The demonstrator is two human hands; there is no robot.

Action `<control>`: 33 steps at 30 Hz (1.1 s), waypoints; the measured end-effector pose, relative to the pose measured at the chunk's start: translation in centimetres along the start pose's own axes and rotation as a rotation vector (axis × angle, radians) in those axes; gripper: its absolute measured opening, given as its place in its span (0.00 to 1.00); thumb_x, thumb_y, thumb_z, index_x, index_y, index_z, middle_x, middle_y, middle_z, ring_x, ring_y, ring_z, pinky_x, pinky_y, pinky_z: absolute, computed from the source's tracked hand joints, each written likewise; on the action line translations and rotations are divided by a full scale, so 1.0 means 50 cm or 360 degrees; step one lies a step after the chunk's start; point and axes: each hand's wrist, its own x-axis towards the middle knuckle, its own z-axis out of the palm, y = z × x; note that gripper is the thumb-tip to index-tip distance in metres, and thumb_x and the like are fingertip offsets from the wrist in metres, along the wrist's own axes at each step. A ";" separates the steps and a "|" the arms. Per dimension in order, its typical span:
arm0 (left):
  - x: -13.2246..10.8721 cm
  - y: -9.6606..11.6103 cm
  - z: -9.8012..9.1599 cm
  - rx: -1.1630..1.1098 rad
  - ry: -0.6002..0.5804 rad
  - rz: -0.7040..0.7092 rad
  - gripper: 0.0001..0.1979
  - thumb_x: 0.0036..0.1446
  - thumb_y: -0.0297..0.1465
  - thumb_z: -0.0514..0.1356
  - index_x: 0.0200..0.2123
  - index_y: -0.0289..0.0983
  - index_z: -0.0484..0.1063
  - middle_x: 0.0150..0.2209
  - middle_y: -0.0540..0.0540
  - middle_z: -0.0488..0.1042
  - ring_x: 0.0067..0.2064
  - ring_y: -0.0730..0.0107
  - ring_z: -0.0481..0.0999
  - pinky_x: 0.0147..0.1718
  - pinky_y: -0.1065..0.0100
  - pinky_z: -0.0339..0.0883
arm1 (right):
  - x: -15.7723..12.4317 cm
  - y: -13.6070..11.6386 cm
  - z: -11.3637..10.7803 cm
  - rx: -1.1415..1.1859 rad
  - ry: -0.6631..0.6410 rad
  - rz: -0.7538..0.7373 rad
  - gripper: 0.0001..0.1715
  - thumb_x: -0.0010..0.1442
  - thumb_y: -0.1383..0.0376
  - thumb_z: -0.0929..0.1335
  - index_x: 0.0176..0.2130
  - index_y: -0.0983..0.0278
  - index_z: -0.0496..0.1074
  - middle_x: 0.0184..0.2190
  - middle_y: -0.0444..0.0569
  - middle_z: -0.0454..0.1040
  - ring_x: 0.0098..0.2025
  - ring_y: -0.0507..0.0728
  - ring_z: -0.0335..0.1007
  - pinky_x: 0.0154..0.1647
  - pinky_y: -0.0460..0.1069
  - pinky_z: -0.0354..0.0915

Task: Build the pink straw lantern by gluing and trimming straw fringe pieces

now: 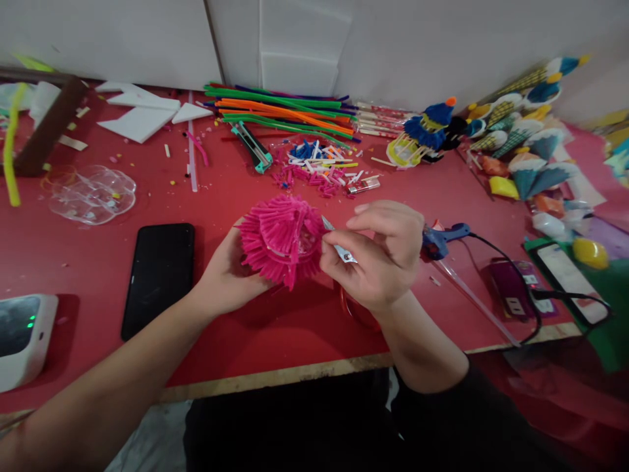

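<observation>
A bright pink, ruffled piece made of fuzzy pipe-cleaner strips (pixel 265 242) sits in my left hand (pixel 228 269), whose fingers wrap its left side and underside. Close to its right edge, my right hand (pixel 376 249) is closed with thumb and forefinger pinched together. What lies between those fingertips, if anything, is too small to make out. Partly hidden below my right hand are scissors (pixel 346 254), with the blades pointing up and left and red handles showing under the wrist. I cannot tell whether that hand touches them.
Behind my hands lie pipe cleaners (pixel 289 111), a utility knife (pixel 251 147), cut bits (pixel 319 164) and a lighter (pixel 363 185). A phone (pixel 158 278) and white device (pixel 27 341) are left. A blue glue gun (pixel 442 239) and corded power strip (pixel 521 288) are right.
</observation>
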 end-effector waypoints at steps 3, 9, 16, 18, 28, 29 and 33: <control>0.003 0.004 0.004 -0.0007 0.0010 -0.0016 0.34 0.37 0.29 0.80 0.49 0.41 0.74 0.56 0.39 0.79 0.56 0.48 0.81 0.59 0.45 0.75 | 0.003 -0.003 0.001 0.0034 -0.0009 0.0085 0.15 0.57 0.76 0.73 0.37 0.56 0.74 0.37 0.46 0.69 0.40 0.58 0.72 0.45 0.55 0.73; 0.005 0.000 0.003 -0.0010 0.0018 -0.0004 0.33 0.37 0.26 0.79 0.50 0.43 0.75 0.55 0.41 0.80 0.54 0.51 0.82 0.58 0.48 0.77 | 0.000 -0.004 -0.002 0.0032 -0.0049 0.0053 0.16 0.57 0.77 0.72 0.39 0.57 0.75 0.38 0.48 0.69 0.41 0.59 0.72 0.48 0.57 0.71; 0.004 0.000 0.003 0.0022 -0.0014 0.0072 0.35 0.38 0.26 0.79 0.52 0.44 0.75 0.56 0.41 0.79 0.57 0.51 0.82 0.60 0.47 0.75 | -0.005 -0.004 -0.009 0.0239 -0.0065 0.0207 0.12 0.60 0.70 0.71 0.43 0.56 0.74 0.43 0.49 0.68 0.45 0.60 0.71 0.45 0.58 0.71; 0.004 -0.003 0.002 0.0040 -0.0053 0.0124 0.36 0.40 0.26 0.78 0.54 0.44 0.74 0.57 0.41 0.79 0.58 0.51 0.81 0.62 0.46 0.74 | -0.004 -0.004 -0.009 0.0343 -0.0034 0.0317 0.08 0.60 0.68 0.71 0.42 0.58 0.73 0.42 0.49 0.69 0.45 0.59 0.71 0.46 0.58 0.72; 0.003 -0.002 -0.010 0.0296 -0.0283 0.0381 0.43 0.50 0.33 0.75 0.67 0.44 0.63 0.63 0.36 0.72 0.63 0.46 0.77 0.62 0.44 0.73 | -0.002 -0.003 -0.004 0.0579 -0.0131 0.0558 0.06 0.61 0.63 0.73 0.40 0.58 0.74 0.42 0.47 0.71 0.46 0.57 0.71 0.50 0.58 0.71; 0.004 -0.001 -0.010 0.0328 -0.0298 0.0391 0.43 0.50 0.33 0.75 0.67 0.44 0.62 0.63 0.35 0.71 0.64 0.45 0.76 0.63 0.43 0.72 | -0.003 -0.003 -0.004 0.0586 -0.0131 0.0558 0.06 0.61 0.63 0.73 0.40 0.58 0.74 0.42 0.47 0.72 0.46 0.57 0.71 0.50 0.59 0.71; 0.004 0.001 -0.008 0.0364 -0.0334 0.0398 0.44 0.52 0.35 0.74 0.68 0.42 0.60 0.65 0.34 0.69 0.66 0.45 0.73 0.65 0.43 0.69 | -0.005 -0.003 -0.004 0.0578 -0.0123 0.0547 0.05 0.61 0.63 0.73 0.39 0.57 0.73 0.41 0.46 0.72 0.46 0.58 0.72 0.50 0.60 0.71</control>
